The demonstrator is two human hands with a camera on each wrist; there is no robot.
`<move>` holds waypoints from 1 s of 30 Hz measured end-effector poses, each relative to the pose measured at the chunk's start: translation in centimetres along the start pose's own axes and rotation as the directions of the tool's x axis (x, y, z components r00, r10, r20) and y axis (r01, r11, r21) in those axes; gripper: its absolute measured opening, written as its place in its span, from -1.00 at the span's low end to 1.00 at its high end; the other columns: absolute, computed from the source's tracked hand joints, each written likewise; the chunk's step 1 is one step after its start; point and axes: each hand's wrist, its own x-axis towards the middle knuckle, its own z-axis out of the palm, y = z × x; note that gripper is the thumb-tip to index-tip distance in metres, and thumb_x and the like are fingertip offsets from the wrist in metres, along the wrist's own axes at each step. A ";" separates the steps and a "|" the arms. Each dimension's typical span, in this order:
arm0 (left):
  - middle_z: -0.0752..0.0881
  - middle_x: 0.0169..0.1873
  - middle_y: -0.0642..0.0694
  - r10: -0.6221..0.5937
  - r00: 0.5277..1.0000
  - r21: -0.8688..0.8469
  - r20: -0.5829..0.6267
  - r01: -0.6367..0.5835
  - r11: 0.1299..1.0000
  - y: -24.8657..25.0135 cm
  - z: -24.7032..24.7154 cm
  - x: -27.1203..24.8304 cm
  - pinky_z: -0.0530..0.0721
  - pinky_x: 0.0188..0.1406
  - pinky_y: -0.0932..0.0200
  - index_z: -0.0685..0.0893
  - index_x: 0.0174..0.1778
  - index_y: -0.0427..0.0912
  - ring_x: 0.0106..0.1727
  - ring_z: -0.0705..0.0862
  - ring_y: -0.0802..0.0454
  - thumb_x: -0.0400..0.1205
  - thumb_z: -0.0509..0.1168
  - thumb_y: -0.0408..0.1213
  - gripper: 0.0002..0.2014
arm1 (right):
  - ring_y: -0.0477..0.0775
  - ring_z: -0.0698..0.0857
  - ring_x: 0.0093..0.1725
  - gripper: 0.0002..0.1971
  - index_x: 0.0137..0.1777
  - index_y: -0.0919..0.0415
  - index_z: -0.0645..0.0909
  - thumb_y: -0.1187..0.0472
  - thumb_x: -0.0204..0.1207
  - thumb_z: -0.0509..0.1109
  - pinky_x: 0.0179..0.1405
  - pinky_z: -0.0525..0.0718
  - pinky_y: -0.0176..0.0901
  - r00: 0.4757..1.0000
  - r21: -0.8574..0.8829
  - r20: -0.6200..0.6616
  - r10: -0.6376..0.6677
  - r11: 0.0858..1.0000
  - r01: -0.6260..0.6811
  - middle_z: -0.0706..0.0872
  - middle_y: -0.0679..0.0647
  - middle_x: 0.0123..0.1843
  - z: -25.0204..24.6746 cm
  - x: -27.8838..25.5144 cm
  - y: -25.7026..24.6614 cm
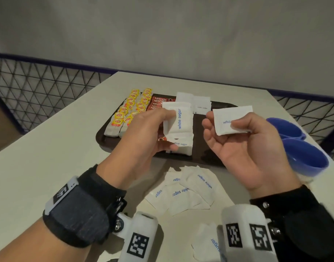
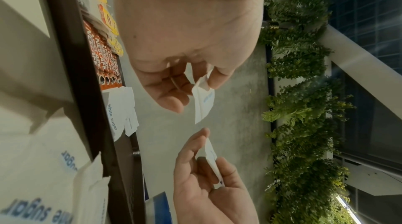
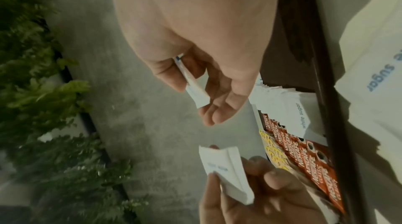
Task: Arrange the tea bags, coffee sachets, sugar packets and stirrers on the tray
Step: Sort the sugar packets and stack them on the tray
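Over the dark brown tray [image 1: 107,142], my left hand [image 1: 168,131] grips a thin stack of white sugar packets [image 1: 178,120] between thumb and fingers. The right wrist view shows the same stack [image 3: 228,172]. My right hand [image 1: 219,129], palm up above the tray's right part, pinches a single sugar packet [image 1: 232,118], seen edge-on in its wrist view [image 3: 195,93]. On the tray lie two rows of yellow tea bags [image 1: 128,110], red coffee sachets [image 1: 159,103] and piles of sugar packets [image 1: 199,104]. I see no stirrers.
Several loose sugar packets [image 1: 189,186] lie on the white table [image 1: 49,148] in front of the tray, with more [image 1: 206,241] by my right wrist. Two blue cups [image 1: 298,148] stand at the table's right edge. A wire fence [image 1: 39,82] runs behind the table.
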 end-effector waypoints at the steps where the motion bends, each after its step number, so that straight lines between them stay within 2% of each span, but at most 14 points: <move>1: 0.86 -0.06 -0.16 0.004 1.000 0.006 0.011 -0.004 1.000 0.0 0.0 0.0 0.72 -0.40 0.05 0.75 0.17 -0.27 -0.21 0.82 -0.02 0.76 0.28 -0.32 -0.82 | 0.23 0.87 0.00 -0.74 0.10 0.37 0.67 0.38 0.60 0.15 -0.07 0.80 -0.04 1.000 -0.065 -0.001 -0.006 0.998 0.006 0.86 0.30 0.04 0.1 0.0 0.3; 3: 0.88 -0.10 -0.14 0.012 0.999 0.030 0.035 -0.013 0.999 -0.2 0.1 0.1 0.71 -0.47 0.14 0.79 0.12 -0.27 -0.29 0.82 0.05 0.76 0.30 -0.35 -0.83 | 0.13 0.84 -0.05 -0.83 0.03 0.39 0.67 0.43 0.59 0.24 -0.17 0.78 -0.12 0.998 -0.271 0.010 -0.063 0.960 0.063 0.86 0.27 0.03 0.2 0.0 1.1; 5: 0.90 -0.07 -0.15 0.020 0.997 0.058 0.068 -0.024 0.998 -0.4 0.1 0.1 0.71 -0.50 0.22 0.83 0.11 -0.26 -0.26 0.83 0.05 0.75 0.32 -0.37 -0.83 | 0.10 0.71 -0.18 -0.96 -0.07 0.47 0.58 0.47 0.54 0.38 -0.22 0.68 -0.11 0.984 -0.516 0.054 -0.169 0.839 0.173 0.79 0.30 -0.10 0.1 0.0 1.9; 7: 0.91 -0.05 -0.13 0.028 0.994 0.086 0.104 -0.037 0.996 -0.7 0.1 0.1 0.75 -0.44 0.21 0.85 0.09 -0.20 -0.24 0.82 0.06 0.73 0.33 -0.43 -0.82 | 0.10 0.58 -0.24 -0.83 -0.08 0.49 0.53 0.43 0.49 0.48 -0.20 0.61 -0.04 0.966 -0.663 0.117 -0.232 0.705 0.250 0.67 0.39 -0.15 0.1 -0.1 2.6; 9: 0.91 -0.04 -0.10 0.042 0.989 0.117 0.141 -0.059 0.991 -0.8 0.1 0.0 0.78 -0.34 0.18 0.86 0.07 -0.18 -0.20 0.83 0.07 0.67 0.34 -0.55 -0.74 | 0.10 0.56 -0.23 -0.81 -0.06 0.44 0.57 0.38 0.45 0.53 -0.18 0.59 -0.01 0.965 -0.685 0.150 -0.217 0.681 0.260 0.65 0.47 -0.05 0.2 -0.1 2.9; 11: 0.90 -0.03 -0.13 0.061 0.985 0.142 0.164 -0.085 0.986 -0.9 0.1 -0.1 0.81 -0.26 0.17 0.85 0.09 -0.22 -0.15 0.82 0.05 0.60 0.33 -0.66 -0.68 | 0.10 0.61 -0.17 -0.79 -0.07 0.38 0.62 0.28 0.46 0.57 -0.14 0.62 -0.03 0.970 -0.668 0.167 -0.178 0.703 0.244 0.68 0.45 0.00 0.2 -0.3 2.9; 13: 0.88 -0.09 -0.21 0.072 0.985 0.148 0.158 -0.096 0.984 -0.8 0.1 -0.1 0.83 -0.23 0.13 0.83 -0.04 -0.26 -0.17 0.82 0.00 0.56 0.35 -0.71 -0.71 | 0.12 0.64 -0.11 -0.77 -0.10 0.34 0.67 0.15 0.48 0.56 -0.10 0.62 0.03 0.973 -0.625 0.174 -0.149 0.747 0.226 0.73 0.38 -0.02 0.1 -0.3 2.6; 16: 0.80 -0.26 -0.25 0.097 0.982 0.127 0.163 -0.118 0.985 -0.7 -0.1 0.0 0.78 -0.31 0.22 0.73 -0.32 -0.21 -0.27 0.81 -0.02 0.54 0.38 -0.74 -0.68 | 0.12 0.67 -0.12 -0.93 -0.07 0.32 0.75 0.31 0.56 0.48 -0.12 0.59 0.05 0.976 -0.534 0.178 -0.129 0.820 0.206 0.79 0.20 -0.12 -0.1 -0.2 2.3; 18: 0.79 -0.37 -0.14 0.091 0.975 0.110 0.204 -0.115 0.987 -0.4 -0.1 -0.2 0.69 -0.41 0.34 0.69 -0.37 -0.20 -0.40 0.76 0.09 0.54 0.33 -0.76 -0.64 | 0.12 0.71 -0.10 -0.84 0.02 0.25 0.80 0.46 0.54 0.46 -0.18 0.64 -0.06 0.970 -0.566 0.186 -0.155 0.790 0.235 0.86 0.16 -0.01 -0.2 -0.1 2.4; 21: 0.79 -0.35 -0.06 0.099 0.964 0.097 0.246 -0.127 0.987 -0.1 0.1 -0.5 0.66 -0.39 0.39 0.65 -0.26 -0.22 -0.39 0.75 0.15 0.51 0.38 -0.74 -0.71 | 0.04 0.75 -0.14 -0.72 0.05 0.16 0.82 0.53 0.52 0.48 -0.24 0.68 -0.19 0.942 -0.601 0.242 -0.234 0.725 0.335 0.87 0.15 0.05 -0.2 0.0 2.8; 25: 0.84 0.00 -0.13 0.104 0.982 0.117 0.155 -0.123 0.985 -0.5 -0.4 0.1 0.78 -0.19 0.14 0.69 0.04 -0.08 -0.01 0.86 -0.03 0.24 0.60 -0.47 -0.53 | 0.29 0.81 0.03 -0.69 0.01 0.10 0.82 0.54 0.48 0.53 -0.11 0.80 -0.02 0.900 -0.617 0.271 -0.340 0.657 0.434 0.86 0.11 0.05 -0.3 0.2 3.0; 27: 0.88 -0.01 -0.17 0.065 0.989 0.094 0.135 -0.078 0.993 -0.6 -0.4 0.2 0.84 -0.15 0.10 0.72 0.03 -0.15 0.01 0.88 -0.07 0.36 0.63 -0.49 -0.62 | 0.28 0.82 0.06 -0.70 0.01 0.10 0.79 0.52 0.46 0.55 -0.08 0.83 -0.01 0.897 -0.613 0.262 -0.355 0.657 0.439 0.87 0.11 0.03 -0.2 0.1 3.1; 29: 0.88 -0.07 -0.22 0.026 0.987 0.057 0.157 -0.036 0.998 0.0 -0.2 -0.1 0.85 -0.15 0.10 0.77 0.02 -0.25 -0.08 0.87 -0.06 0.64 0.38 -0.51 -0.87 | 0.19 0.85 0.01 -0.70 0.02 0.12 0.77 0.53 0.46 0.55 -0.10 0.85 -0.09 0.899 -0.611 0.246 -0.362 0.662 0.434 0.87 0.09 0.00 0.0 0.0 3.2; 30: 0.88 -0.07 -0.24 0.016 0.986 0.045 0.168 -0.024 0.999 0.1 -0.1 -0.3 0.85 -0.16 0.09 0.79 0.05 -0.29 -0.10 0.85 -0.06 0.72 0.29 -0.47 -0.84 | 0.14 0.86 -0.01 -0.69 0.04 0.12 0.76 0.54 0.45 0.55 -0.12 0.85 -0.13 0.899 -0.611 0.238 -0.368 0.663 0.433 0.87 0.07 0.00 0.1 -0.1 3.2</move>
